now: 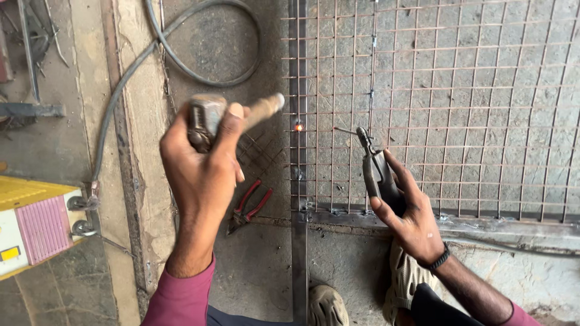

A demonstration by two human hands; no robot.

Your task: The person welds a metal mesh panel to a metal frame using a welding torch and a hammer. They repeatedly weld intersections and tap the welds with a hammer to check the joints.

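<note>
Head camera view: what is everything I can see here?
mesh: one, rusty grey wire, on the floor, right
glowing spot: one, orange, on the mesh's left bar
pliers: one, red handles, on the floor, centre
cable: one, grey, looping top left
welder: one, yellow and pink, far left
hammer: one, grey head, wooden handle, in left hand
electrode holder: one, dark, in right hand

Soft even daylight, faint shadows, raised left hand point(202, 160) motion-blurred
</note>
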